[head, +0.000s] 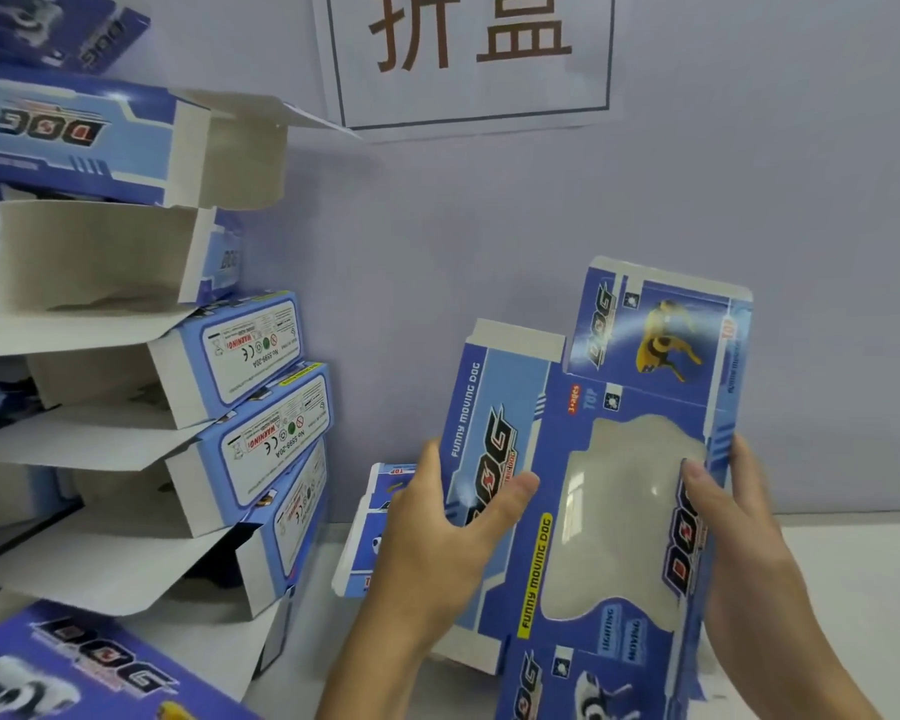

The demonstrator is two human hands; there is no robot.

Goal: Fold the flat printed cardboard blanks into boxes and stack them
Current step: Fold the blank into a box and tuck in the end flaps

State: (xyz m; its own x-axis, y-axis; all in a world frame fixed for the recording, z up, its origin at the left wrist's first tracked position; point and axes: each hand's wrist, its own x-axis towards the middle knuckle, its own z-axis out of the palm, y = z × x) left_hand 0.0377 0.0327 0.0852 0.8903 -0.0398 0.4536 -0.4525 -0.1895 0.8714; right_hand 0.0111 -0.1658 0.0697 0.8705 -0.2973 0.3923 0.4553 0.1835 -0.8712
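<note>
A flat blue printed cardboard blank [619, 511] with a clear window and "DOG" lettering is held upright in front of me. My left hand [437, 537] grips its left side panel, thumb on the printed face. Gripping the right edge is my right hand [739, 553], with fingers lying over the window side. A stack of folded boxes [219, 397] with open white flaps rises at the left. More flat blanks [370, 532] lean behind my left hand.
A pale wall stands close behind, with a white paper sign [468, 59] bearing large characters. The white table [853, 553] shows at the right. Another printed box [74, 667] lies at the bottom left corner.
</note>
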